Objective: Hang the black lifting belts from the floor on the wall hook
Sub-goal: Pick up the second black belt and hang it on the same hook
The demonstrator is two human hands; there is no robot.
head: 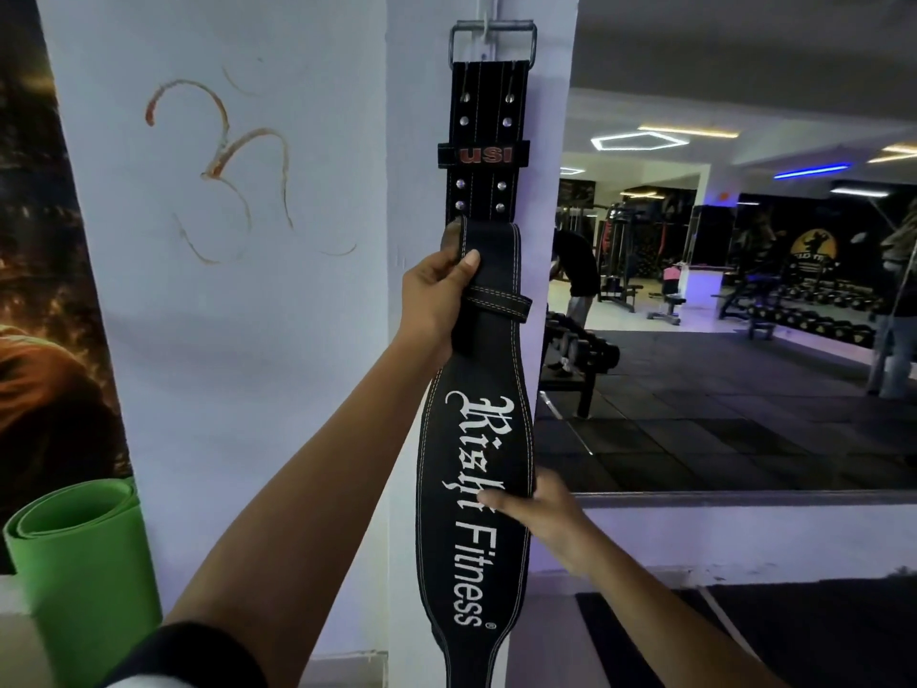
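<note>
Up against the white pillar, the left hand (pixel 439 295) is closed on the upper end of a black lifting belt (pixel 476 489), thumb pressed over the stitched tip and the small keeper loop just beside it. Lower down, the right hand (pixel 538 518) pinches the belt's right edge at its wide middle, fingers curled round the back, thumb across the white lettering. That hand is blurred, so how firm the pinch is I cannot say.

This belt runs straight up and down between the two hands, long axis vertical, lying flat against the pillar's corner. Its lower end drops out of sight at the bottom, so whatever fastening sits there is hidden.

Directly above the left hand a second black belt (pixel 484 136) already hangs, its metal buckle (pixel 493 42) caught on the wall hook (pixel 489 22). The held belt's tip overlaps that one's lower part. So the hook lies straight up the belt's own axis, well above both hands, and the left hand is clearly the nearer. To my eye the coming move is a lift along that line.

Only a sliver of the hook shows at the top edge, so how much room is left on it is hard to judge. The floor below is not visible here, and I cannot tell whether more belts wait there.
</note>
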